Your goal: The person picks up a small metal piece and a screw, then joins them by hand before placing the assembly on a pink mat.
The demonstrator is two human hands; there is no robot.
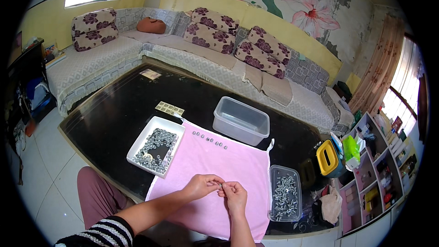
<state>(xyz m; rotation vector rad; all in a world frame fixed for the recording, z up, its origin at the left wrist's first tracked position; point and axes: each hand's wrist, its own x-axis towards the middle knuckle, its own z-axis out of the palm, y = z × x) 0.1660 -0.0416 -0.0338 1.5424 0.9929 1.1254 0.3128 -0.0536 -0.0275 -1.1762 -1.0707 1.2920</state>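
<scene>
Both your hands are pinched narrow, left hand (pixel 202 186) and right hand (pixel 236 196) meeting at the fingertips around a small metal piece (pixel 220 185). It sits above the pink cloth (pixel 196 162), toward the cloth's near edge. Looks: tiny, silvery, mostly covered by your fingers; can't tell if it's nut, bolt or both joined.

Row of small metal pieces (pixel 211 140) lies on the cloth just inside its far edge, nearer the far left corner: eight by count, silver-grey, shiny, rounded, spaced apart in a slanting line, one of them looking darker.

White tray (pixel 132 157) overlaps the cloth's left edge, holding many loose nuts (pixel 157 142), bright silver rings with dark holes, heaped unevenly with a patch of the floor showing. Clear box (pixel 299 196) sits along the cloth's right edge, full of silver bolts (pixel 285 195) jumbled every which way.

Larger translucent tub (pixel 240 126) stands just beyond the cloth's far edge, on the black table (pixel 109 105). Patterned card (pixel 169 108) lies flat near the cloth's far left corner. Striped sleeve (pixel 112 232) on your left forearm.
</scene>
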